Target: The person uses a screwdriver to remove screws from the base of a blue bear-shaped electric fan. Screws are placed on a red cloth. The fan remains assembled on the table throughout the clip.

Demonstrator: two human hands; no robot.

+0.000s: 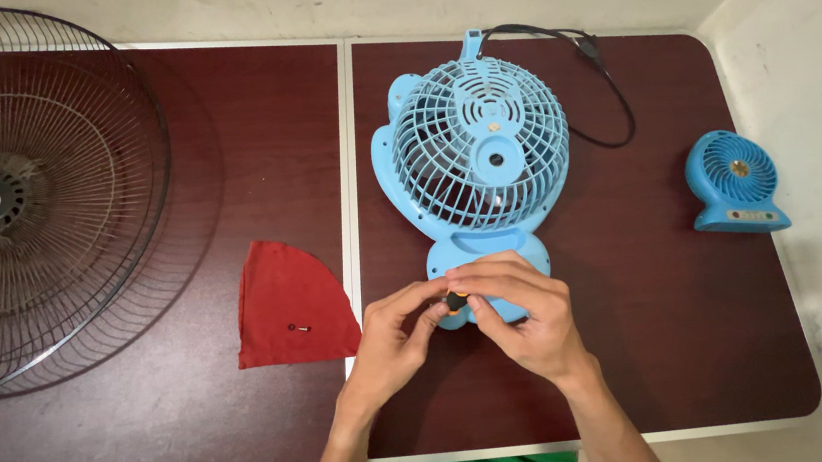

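Fans: two blue [468, 145] [734, 180] | hands: left [393, 338], right [524, 310], fingers gripping one orange-black tool [455, 302]

Wire guard [16, 199] cut by left edge, fan base [489, 254] partly hidden, perhaps screwdriver [455, 302] mostly covered

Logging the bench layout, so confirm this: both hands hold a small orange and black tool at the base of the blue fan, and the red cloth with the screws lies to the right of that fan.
One thing is wrong: the head view shows the red cloth with the screws left of the blue fan, not right. Both hands, left hand and right hand, do hold the orange and black tool at its base.
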